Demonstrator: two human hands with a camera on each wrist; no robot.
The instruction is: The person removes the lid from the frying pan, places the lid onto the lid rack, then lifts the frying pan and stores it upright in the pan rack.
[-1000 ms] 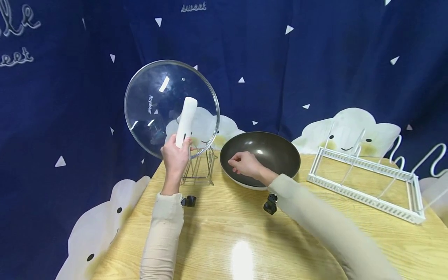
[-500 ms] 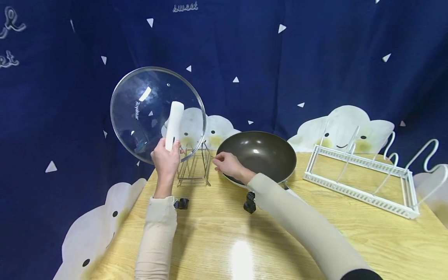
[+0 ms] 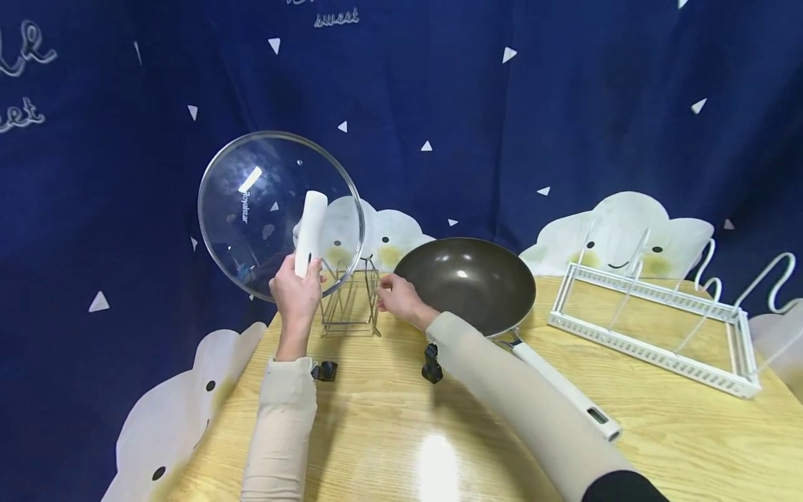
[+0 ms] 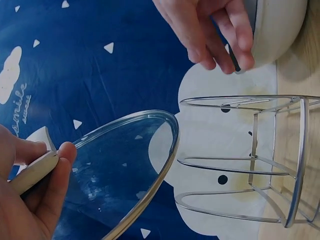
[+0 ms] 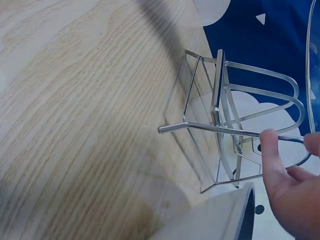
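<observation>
My left hand [image 3: 296, 296] grips the white upright handle [image 3: 311, 223] of a large glass lid [image 3: 279, 188], held up on edge at the left. The lid's lower right rim overlaps a small silver wire rack [image 3: 348, 323] in the head view. My right hand [image 3: 399, 301] is at the right side of that rack, fingers loosely bent and holding nothing. In the left wrist view a gap shows between the right fingertips [image 4: 245, 60] and the rack wires [image 4: 298, 160]. In the right wrist view a digit overlaps the rack's nearest wire [image 5: 225, 130].
A dark wok [image 3: 470, 279] stands right of the wire rack, its white handle [image 3: 567, 390] pointing toward the front right, partly behind my right forearm. A white rack [image 3: 652, 357] with curved dividers stands at the right of the wooden table [image 3: 376, 432]. Behind hangs a blue curtain [image 3: 439, 90].
My right hand has moved left from over the wok to the wire rack's side, uncovering the wok's handle. The lid, still in my left hand, has shifted left and slightly down.
</observation>
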